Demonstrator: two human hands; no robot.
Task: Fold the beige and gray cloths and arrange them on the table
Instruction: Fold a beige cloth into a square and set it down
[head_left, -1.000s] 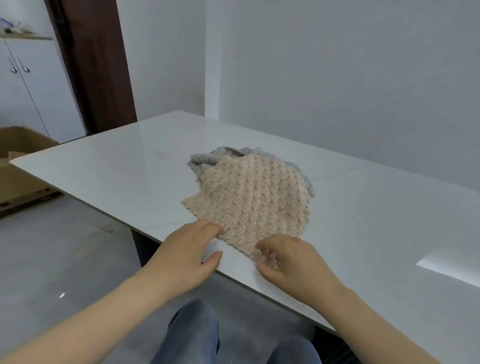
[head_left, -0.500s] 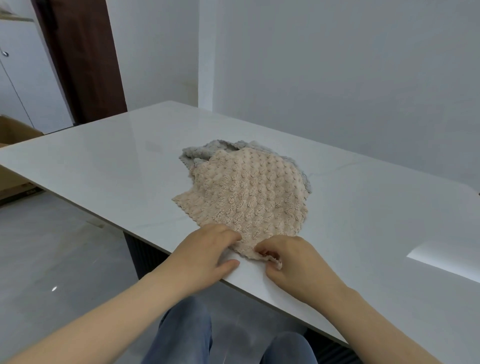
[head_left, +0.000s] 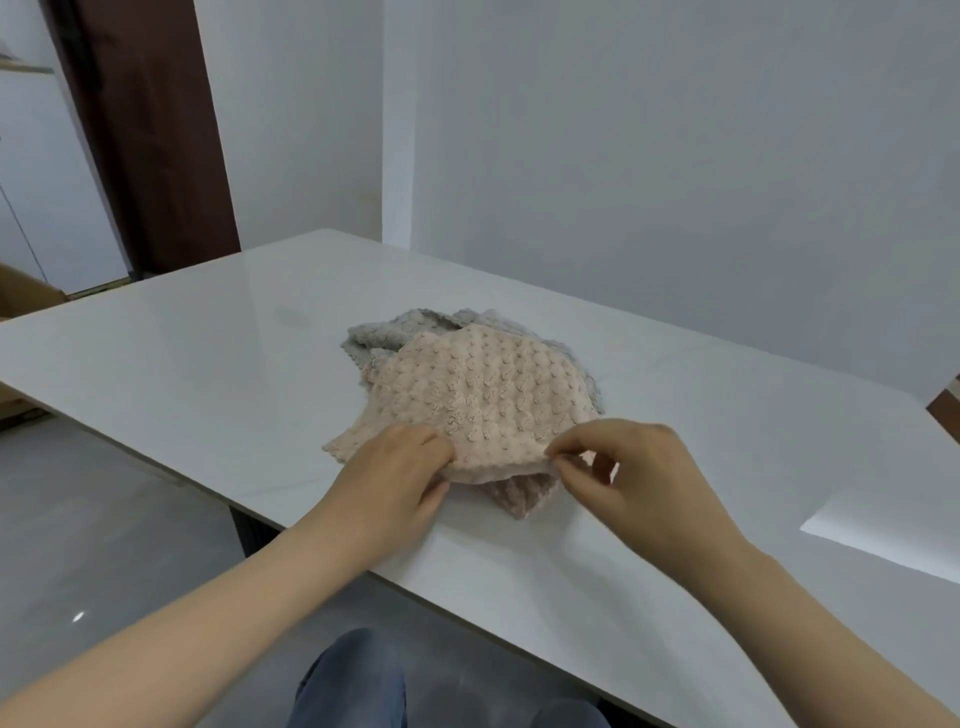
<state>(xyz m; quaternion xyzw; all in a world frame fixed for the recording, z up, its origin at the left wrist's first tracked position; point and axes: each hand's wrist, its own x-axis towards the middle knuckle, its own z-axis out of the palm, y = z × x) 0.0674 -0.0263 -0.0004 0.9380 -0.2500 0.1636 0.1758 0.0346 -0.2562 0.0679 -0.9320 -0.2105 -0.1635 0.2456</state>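
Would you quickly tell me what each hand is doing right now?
Left hand: grips the beige cloth at its near edge.
Right hand: pinches the same edge.

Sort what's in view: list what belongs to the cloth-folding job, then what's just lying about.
In the job: beige cloth, its near edge gripped by the left hand and pinched by the right hand; gray cloth, partly under it; table.

Lying about: cardboard box at far left; white cabinet; dark brown door frame.
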